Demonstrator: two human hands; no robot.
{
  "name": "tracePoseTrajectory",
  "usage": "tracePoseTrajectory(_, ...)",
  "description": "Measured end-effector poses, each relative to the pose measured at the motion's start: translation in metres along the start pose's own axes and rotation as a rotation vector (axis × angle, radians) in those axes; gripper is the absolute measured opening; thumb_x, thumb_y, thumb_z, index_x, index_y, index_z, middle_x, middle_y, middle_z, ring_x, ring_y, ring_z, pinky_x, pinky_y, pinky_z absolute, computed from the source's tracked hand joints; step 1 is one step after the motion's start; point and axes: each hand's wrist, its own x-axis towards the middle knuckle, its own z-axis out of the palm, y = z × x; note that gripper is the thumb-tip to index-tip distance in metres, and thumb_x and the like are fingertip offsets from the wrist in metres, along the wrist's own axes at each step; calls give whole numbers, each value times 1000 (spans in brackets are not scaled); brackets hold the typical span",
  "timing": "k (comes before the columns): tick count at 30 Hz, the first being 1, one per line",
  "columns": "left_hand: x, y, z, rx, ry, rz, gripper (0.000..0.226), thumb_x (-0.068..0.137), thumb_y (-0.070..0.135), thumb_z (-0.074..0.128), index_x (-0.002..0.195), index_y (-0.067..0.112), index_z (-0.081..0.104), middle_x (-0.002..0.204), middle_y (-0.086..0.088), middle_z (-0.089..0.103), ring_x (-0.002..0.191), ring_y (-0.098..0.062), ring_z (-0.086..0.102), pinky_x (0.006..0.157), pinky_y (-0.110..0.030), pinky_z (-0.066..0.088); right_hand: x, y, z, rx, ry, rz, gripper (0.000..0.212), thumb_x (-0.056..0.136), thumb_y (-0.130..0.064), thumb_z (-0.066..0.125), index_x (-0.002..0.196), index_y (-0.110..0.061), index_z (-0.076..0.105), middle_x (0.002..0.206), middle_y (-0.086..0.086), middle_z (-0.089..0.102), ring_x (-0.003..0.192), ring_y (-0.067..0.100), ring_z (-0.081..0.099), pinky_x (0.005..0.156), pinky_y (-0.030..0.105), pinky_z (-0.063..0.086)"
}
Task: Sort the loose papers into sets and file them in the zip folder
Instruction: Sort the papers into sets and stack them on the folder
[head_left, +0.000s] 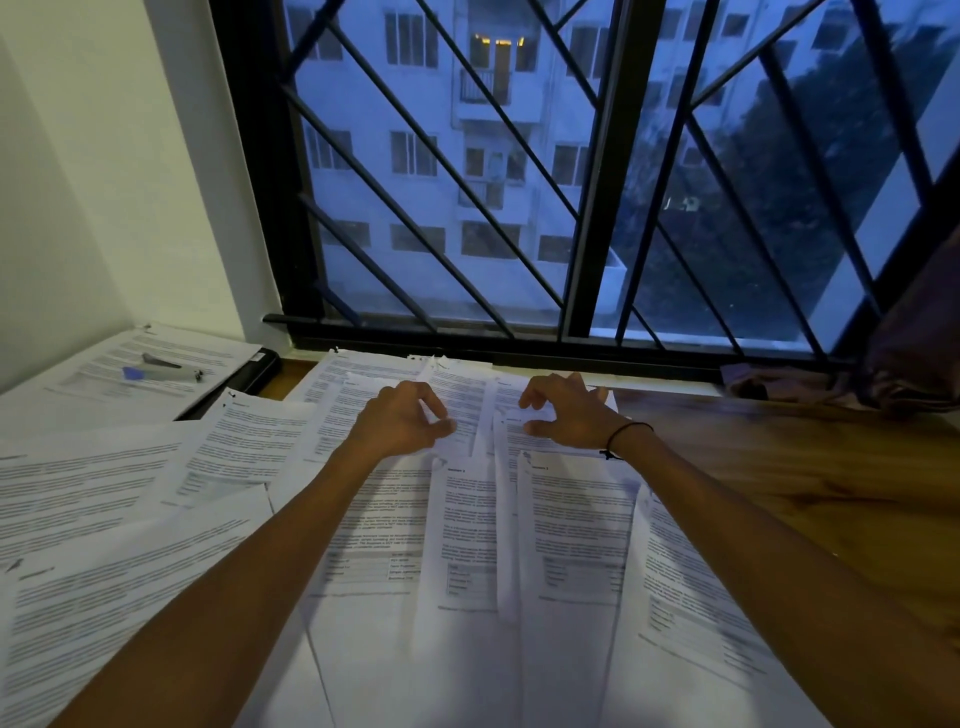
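Note:
Several loose printed papers (467, 530) lie overlapping across the wooden table, spread from the left edge to the middle. Both my arms reach forward over them. My left hand (402, 418) hovers over the far sheets with its fingers curled and its thumb near the fingertips; whether it pinches a sheet I cannot tell. My right hand (563, 413) is beside it, fingers bent like a claw, fingertips touching the far papers (519, 436). A dark folder (249, 376) lies at the back left, partly under a sheet.
A stapler or pen with a blue part (161, 370) rests on a paper at the back left. Bare wooden table (779, 467) shows on the right. A barred window (571, 182) stands behind, and dark cloth (883, 374) lies at the far right.

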Motion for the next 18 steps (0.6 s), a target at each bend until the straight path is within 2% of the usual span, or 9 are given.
tracePoseTrajectory(3, -3, 1, -1, 121, -25, -35, 36, 77, 63, 79, 89, 32, 66, 89, 3, 74, 82, -14, 72, 86, -39, 59, 1, -7, 3, 3, -32, 2, 43, 83, -60, 73, 116, -36, 59, 117, -7, 57, 114, 18, 38, 90, 42, 22)
tracePoseTrajectory(7, -6, 7, -2, 28, -137, -117, 46, 75, 64, 80, 97, 26, 67, 72, 3, 77, 68, -11, 75, 82, -36, 61, -4, -16, 3, 14, -95, -15, 61, 74, -67, 77, 123, -38, 56, 122, -6, 53, 117, 16, 36, 91, 41, 21)
tracePoseTrajectory(9, -7, 11, -2, -21, -200, -145, 47, 75, 58, 84, 101, 23, 68, 74, 0, 77, 69, -12, 75, 82, -36, 63, -5, -18, 6, -3, -114, -16, 66, 72, -69, 77, 126, -40, 54, 123, -6, 52, 118, 16, 35, 91, 41, 22)
tracePoseTrajectory(11, -7, 15, -2, -68, -273, -152, 50, 76, 51, 86, 109, 19, 69, 91, -4, 76, 72, -14, 73, 81, -33, 62, -5, -19, 7, -17, -122, -21, 68, 71, -70, 77, 127, -41, 52, 124, -6, 51, 119, 18, 36, 92, 42, 23)
tracePoseTrajectory(13, -9, 19, -2, -107, -329, -135, 50, 77, 40, 89, 115, 16, 69, 102, -4, 71, 73, -13, 69, 71, -26, 60, -5, -19, 8, -28, -124, -26, 69, 71, -70, 77, 128, -40, 52, 124, -5, 51, 119, 18, 36, 94, 43, 25)
tracePoseTrajectory(16, -10, 19, -3, -129, -376, -101, 44, 76, 23, 91, 115, 15, 72, 96, -1, 67, 76, -10, 64, 59, -15, 53, -4, -19, 9, -35, -128, -22, 70, 72, -69, 77, 129, -39, 51, 124, -5, 49, 119, 19, 35, 96, 44, 25)
tracePoseTrajectory(18, -8, 14, -3, -121, -398, -77, 37, 76, 17, 91, 111, 13, 78, 91, 0, 71, 83, -11, 66, 62, -11, 52, -4, -17, 10, -37, -139, -24, 70, 72, -68, 78, 130, -39, 50, 124, -5, 48, 120, 19, 34, 97, 44, 23)
